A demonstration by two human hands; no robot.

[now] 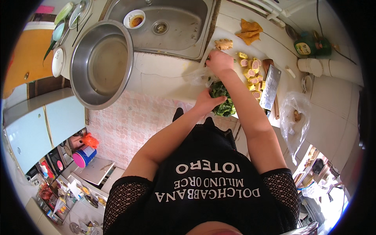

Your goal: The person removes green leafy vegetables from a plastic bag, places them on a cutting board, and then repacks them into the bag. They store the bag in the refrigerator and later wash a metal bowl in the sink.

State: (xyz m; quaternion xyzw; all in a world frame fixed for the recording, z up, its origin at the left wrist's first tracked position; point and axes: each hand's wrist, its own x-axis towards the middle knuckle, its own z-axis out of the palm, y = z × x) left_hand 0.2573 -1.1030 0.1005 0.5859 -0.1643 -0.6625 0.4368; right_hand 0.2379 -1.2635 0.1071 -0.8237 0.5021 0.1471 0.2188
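Note:
My left hand (pixel 208 102) grips a bunch of leafy greens (pixel 223 109) at the near edge of the white cutting board (pixel 210 41), thumb across the leaves. Farther up the board, my right hand (pixel 219 62) has its fingers curled downward; what they hold is hidden. A clear plastic bag (pixel 201 77) lies between my hands, beside the greens. Right of my right hand are several yellow-skinned pieces with pink centres (pixel 249 72). A pale, lumpy food piece (pixel 223 44) sits just beyond it. A cleaver (pixel 270 88) rests at the board's right side, over a wooden-handled utensil (pixel 276 108).
A large metal basin (pixel 101 64) straddles the counter edge, left of a steel sink (pixel 182 32) holding a white bowl (pixel 134 19). An orange-brown cloth (pixel 249 31), green bottles (pixel 305 45) and a plastic bag with a brown piece inside (pixel 295 120) are at right.

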